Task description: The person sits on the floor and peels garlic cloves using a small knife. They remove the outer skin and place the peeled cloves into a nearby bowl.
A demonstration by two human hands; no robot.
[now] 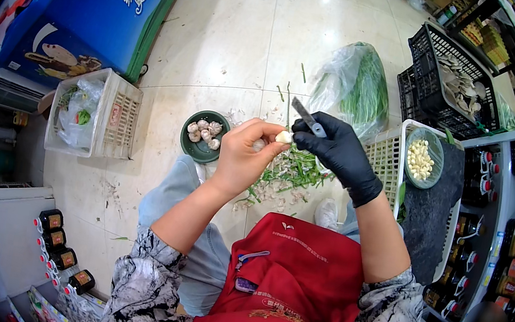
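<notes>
My bare left hand (pixel 245 152) pinches a pale garlic clove (pixel 284 137) between thumb and fingertips. Part of a garlic bulb (pixel 258 145) shows inside its curled fingers. In a black glove, my right hand (pixel 334 144) grips a small knife (pixel 308 115), its blade pointing up and left. The gloved fingertips meet the clove's right side. Left of my hands, a dark green bowl (pixel 202 154) on the floor holds several unpeeled garlic bulbs (pixel 204 131). Below them lies a heap of green trimmings and garlic skins (pixel 290 170).
At right, a bowl (pixel 434 178) of peeled cloves (pixel 419 159) rests over a white crate (pixel 384 151). Bagged green stalks (pixel 366 90) lie ahead, near stacked black crates (pixel 425 56) of mushrooms. Left are another white crate (pixel 117 124) and a blue freezer (pixel 107 1). Bottles (pixel 468 245) line a shelf.
</notes>
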